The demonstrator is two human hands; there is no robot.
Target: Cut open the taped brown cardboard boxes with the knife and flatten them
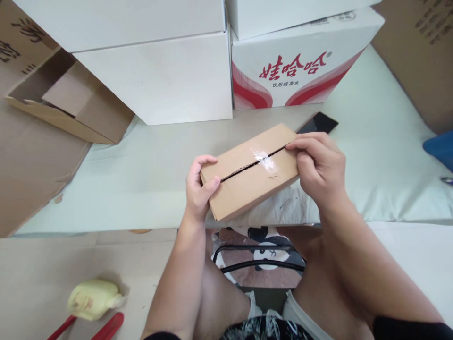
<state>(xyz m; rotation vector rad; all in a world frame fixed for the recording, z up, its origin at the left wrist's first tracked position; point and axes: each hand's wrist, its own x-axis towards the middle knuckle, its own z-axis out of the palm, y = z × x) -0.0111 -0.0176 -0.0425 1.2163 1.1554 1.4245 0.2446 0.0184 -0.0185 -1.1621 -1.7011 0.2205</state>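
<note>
Pale green covered tabletop (141,189) spans the view, light tiled floor (141,278) below its front edge. Large brown cardboard (35,160) at left, brown carton (414,61) at far right, dark print on it. Back of tabletop: lower white box (170,85) with upper white box (141,21) stacked on it; just beside, red-lettered carton (300,61) with red curved bands, another white box (283,16) on top. Open cardboard box (99,113) tilted at left, touching the lower white box or just in front of it, can't tell. Person's bare legs under the front edge; panda-print panel (244,278) and black bars (262,264) between them.

Small cardboard box (244,189) between the two hands at the front middle of the tabletop, slanted, right end farther away. Whether its underside touches the surface, can't tell. Left hand (200,186) closed around left end, thumb on top near the seam. Right hand (320,165) holding right end, fingers bent, index fingertip at the seam's end, gap to thumb narrow.

Yellow bottle (92,300) lies on its side, lower left, near red strips (109,327). Blue object (440,148) cut off at right edge. Dark flat phone-like thing (320,123) behind the right hand, partly hidden. Smallest: clear tape (265,160) across the dark seam (244,168).
</note>
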